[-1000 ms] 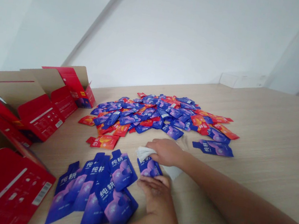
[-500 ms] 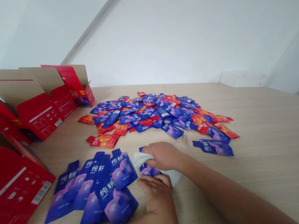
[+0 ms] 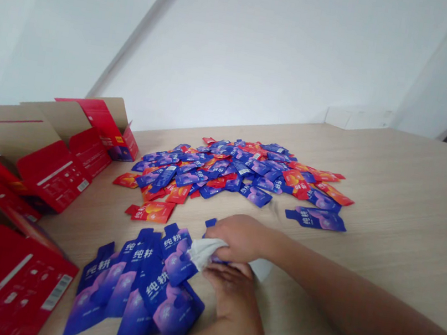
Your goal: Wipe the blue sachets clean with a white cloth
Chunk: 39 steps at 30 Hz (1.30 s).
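My right hand (image 3: 238, 237) is closed on a crumpled white cloth (image 3: 203, 249) and presses it onto a blue pouch (image 3: 210, 222). That pouch is almost wholly hidden beneath both hands. My left hand (image 3: 233, 286) lies just below, fingers on the pouch's near end, holding it against the wooden table (image 3: 387, 225). Left of my hands several blue pouches (image 3: 142, 284) lie fanned out and overlapping. Behind them a big heap of blue and red pouches (image 3: 240, 170) is spread over the table.
Open red cardboard boxes stand at the left, one (image 3: 56, 159) further back and one (image 3: 0, 280) at the near corner. A single red pouch (image 3: 149, 211) and a single blue pouch (image 3: 316, 219) lie apart from the heap. White walls rise behind.
My right hand has dragged the white cloth left and toward me across the blue pouch, covering most of it. My left hand has stayed where it was.
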Tool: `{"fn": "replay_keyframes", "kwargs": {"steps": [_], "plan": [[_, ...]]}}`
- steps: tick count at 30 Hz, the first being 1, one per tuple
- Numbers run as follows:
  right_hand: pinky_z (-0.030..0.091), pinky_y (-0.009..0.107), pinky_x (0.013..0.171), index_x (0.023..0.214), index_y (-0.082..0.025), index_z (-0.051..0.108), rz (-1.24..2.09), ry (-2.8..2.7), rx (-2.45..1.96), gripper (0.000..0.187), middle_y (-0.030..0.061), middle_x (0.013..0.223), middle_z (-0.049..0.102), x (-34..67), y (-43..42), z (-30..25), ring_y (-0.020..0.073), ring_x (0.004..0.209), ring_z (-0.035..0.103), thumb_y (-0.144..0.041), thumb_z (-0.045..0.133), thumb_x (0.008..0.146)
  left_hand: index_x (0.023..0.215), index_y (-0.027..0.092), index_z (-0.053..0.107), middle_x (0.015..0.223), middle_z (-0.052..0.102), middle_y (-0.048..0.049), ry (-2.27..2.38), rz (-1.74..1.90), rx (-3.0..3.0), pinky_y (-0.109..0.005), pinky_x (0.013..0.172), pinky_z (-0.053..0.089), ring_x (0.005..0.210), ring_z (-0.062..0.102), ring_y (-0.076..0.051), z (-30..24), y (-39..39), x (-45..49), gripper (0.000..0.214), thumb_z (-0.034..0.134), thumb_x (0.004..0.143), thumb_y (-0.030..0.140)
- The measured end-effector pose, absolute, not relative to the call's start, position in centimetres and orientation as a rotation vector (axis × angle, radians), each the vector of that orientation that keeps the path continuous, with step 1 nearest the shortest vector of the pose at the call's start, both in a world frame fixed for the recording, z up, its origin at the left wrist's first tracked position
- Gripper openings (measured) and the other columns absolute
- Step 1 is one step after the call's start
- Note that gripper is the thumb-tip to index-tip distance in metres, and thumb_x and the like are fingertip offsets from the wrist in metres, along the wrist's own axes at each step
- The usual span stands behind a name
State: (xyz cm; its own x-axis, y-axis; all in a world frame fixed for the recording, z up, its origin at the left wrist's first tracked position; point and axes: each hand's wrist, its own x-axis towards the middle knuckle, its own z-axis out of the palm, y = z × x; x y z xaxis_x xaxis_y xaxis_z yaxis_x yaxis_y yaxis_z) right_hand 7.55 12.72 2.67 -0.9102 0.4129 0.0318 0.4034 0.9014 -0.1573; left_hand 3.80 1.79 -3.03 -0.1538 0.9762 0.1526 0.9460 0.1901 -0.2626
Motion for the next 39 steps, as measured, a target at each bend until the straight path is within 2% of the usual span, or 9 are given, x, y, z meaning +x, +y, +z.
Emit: {"fn": "replay_keyframes", "kwargs": {"steps": [3,7,12,18,23,28,34,39], "plan": [[0.038,0.028,0.06,0.101,-0.024,0.058,0.23,-3.016,-0.749,0.029,0.0051,0.09,0.067,7.7,13.2,2.0,0.0221,0.081,0.061,-0.04,0.05,0.078,0.108,0.009,0.063,0.102,0.065,-0.023,-2.174,0.173,-1.821,-0.059,0.083,0.042,0.098,0.059,-0.035,-2.8,1.6,3.8,0.036,0.045,0.077,0.005],[0.039,0.03,0.066,0.104,-0.023,0.057,0.171,-2.923,-0.884,0.03,0.0072,0.094,0.066,8.1,13.9,2.2,0.0231,0.085,0.06,-0.036,0.049,0.078,0.106,0.01,0.064,0.102,0.065,-0.0237,-2.158,0.195,-1.828,-0.058,0.081,0.043,0.097,0.06,-0.035,-2.5,1.4,3.9,0.035,0.047,0.076,0.004],[0.039,0.03,0.07,0.103,-0.022,0.057,0.205,-2.897,-0.878,0.029,0.0072,0.096,0.066,8.2,13.7,3.1,0.0224,0.088,0.059,-0.036,0.048,0.079,0.106,0.012,0.064,0.102,0.065,-0.022,-2.127,0.242,-1.82,-0.057,0.081,0.044,0.096,0.061,-0.033,-2.4,1.5,3.8,0.036,0.046,0.076,0.001],[0.039,0.029,0.065,0.099,-0.023,0.059,0.241,-2.975,-0.793,0.028,0.0056,0.093,0.067,7.7,13.1,2.7,0.0223,0.084,0.06,-0.039,0.049,0.078,0.105,0.003,0.062,0.1,0.064,-0.0289,-1.985,0.473,-1.754,-0.046,0.081,0.046,0.091,0.064,-0.031,-2.1,1.6,3.9,0.038,0.037,0.077,-0.003],[0.039,0.029,0.064,0.101,-0.023,0.058,0.235,-2.949,-0.845,0.029,0.0057,0.093,0.067,7.9,13.8,1.8,0.0218,0.083,0.06,-0.039,0.049,0.078,0.107,0.007,0.06,0.1,0.065,-0.0254,-1.88,0.642,-1.7,-0.043,0.077,0.048,0.088,0.065,-0.028,-2.0,1.4,3.8,0.04,0.035,0.077,-0.003],[0.039,0.03,0.067,0.103,-0.022,0.057,0.145,-2.826,-0.939,0.029,0.0066,0.094,0.066,8.5,14.3,2.5,0.0225,0.086,0.06,-0.035,0.049,0.078,0.105,0.008,0.06,0.101,0.065,-0.0248,-1.854,0.666,-1.679,-0.041,0.077,0.048,0.088,0.065,-0.028,-2.0,1.5,3.8,0.041,0.034,0.075,-0.004],[0.039,0.029,0.064,0.1,-0.023,0.058,0.221,-2.897,-0.753,0.028,0.0051,0.093,0.066,7.8,13.4,2.6,0.0214,0.084,0.06,-0.039,0.048,0.079,0.105,0.008,0.059,0.1,0.065,-0.0263,-1.871,0.705,-1.703,-0.042,0.076,0.048,0.088,0.065,-0.029,-1.7,1.5,3.9,0.041,0.032,0.077,-0.003],[0.039,0.03,0.065,0.104,-0.023,0.057,0.192,-2.918,-0.903,0.03,0.0062,0.094,0.066,7.9,13.9,1.8,0.0221,0.084,0.06,-0.038,0.048,0.078,0.107,0.007,0.058,0.102,0.065,-0.0246,-1.89,0.692,-1.708,-0.043,0.078,0.047,0.09,0.064,-0.028,-1.8,1.4,3.8,0.041,0.033,0.077,-0.004]]}}
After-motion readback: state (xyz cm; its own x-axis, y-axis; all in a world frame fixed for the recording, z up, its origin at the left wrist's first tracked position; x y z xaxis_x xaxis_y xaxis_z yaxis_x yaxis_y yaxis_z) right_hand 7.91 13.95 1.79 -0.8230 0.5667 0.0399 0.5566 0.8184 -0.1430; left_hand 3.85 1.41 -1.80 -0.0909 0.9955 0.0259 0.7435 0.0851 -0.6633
